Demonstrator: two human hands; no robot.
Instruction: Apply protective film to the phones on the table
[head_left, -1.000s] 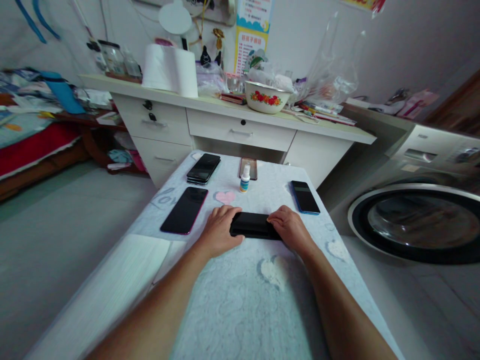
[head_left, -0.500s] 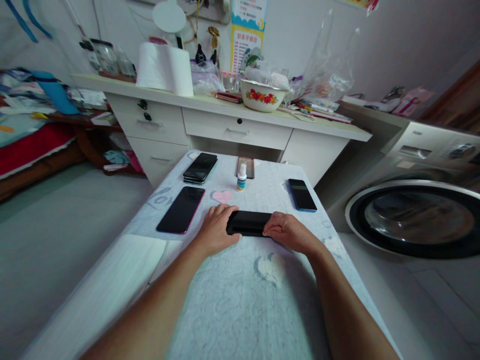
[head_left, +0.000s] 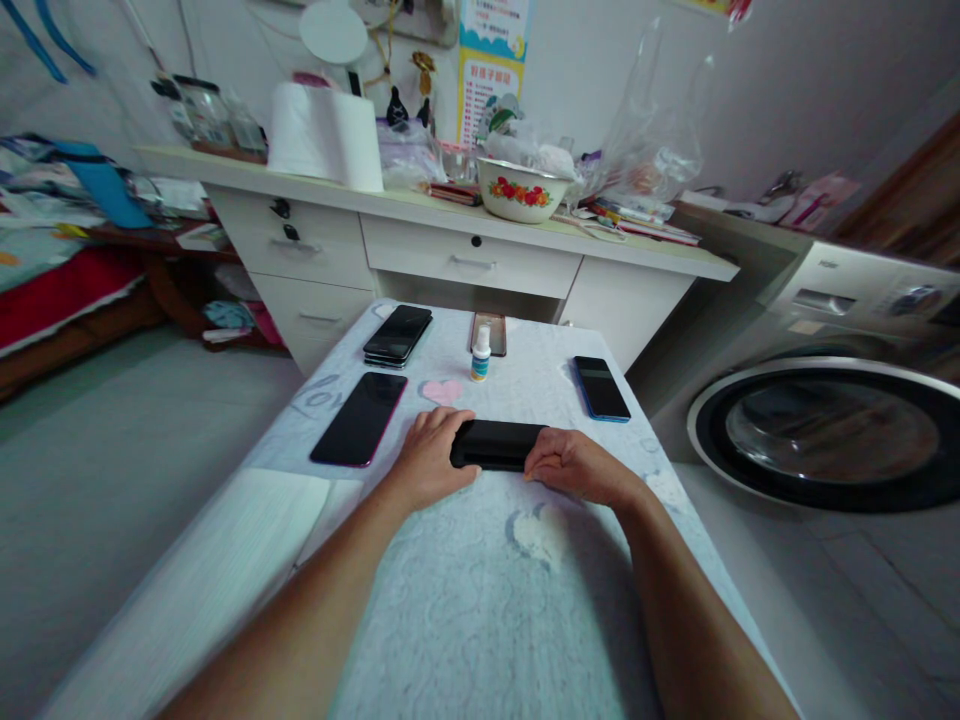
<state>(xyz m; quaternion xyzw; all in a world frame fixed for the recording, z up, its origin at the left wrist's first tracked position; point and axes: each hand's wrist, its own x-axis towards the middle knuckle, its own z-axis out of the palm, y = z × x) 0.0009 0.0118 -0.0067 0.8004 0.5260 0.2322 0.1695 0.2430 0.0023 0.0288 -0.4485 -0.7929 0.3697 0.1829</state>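
Observation:
A black smartphone lies sideways, screen up, on the cloth-covered table. My left hand grips its left end, thumb on the near edge and fingers on the far edge. At the other end, my right hand is closed, its bent fingers pressed against the near right corner and covering that end. Beyond the phone stands a small white spray bottle with a blue and yellow label. Behind the bottle is an empty-looking phone case.
A phone with a pink edge lies to the left, below a stack of phones. On the right is a blue-edged phone. A white desk borders the far end; a washing machine stands at the right.
The right hand's fingers have shifted very slightly at the phone's right end. The left hand keeps its grip, and the whole view has moved a little.

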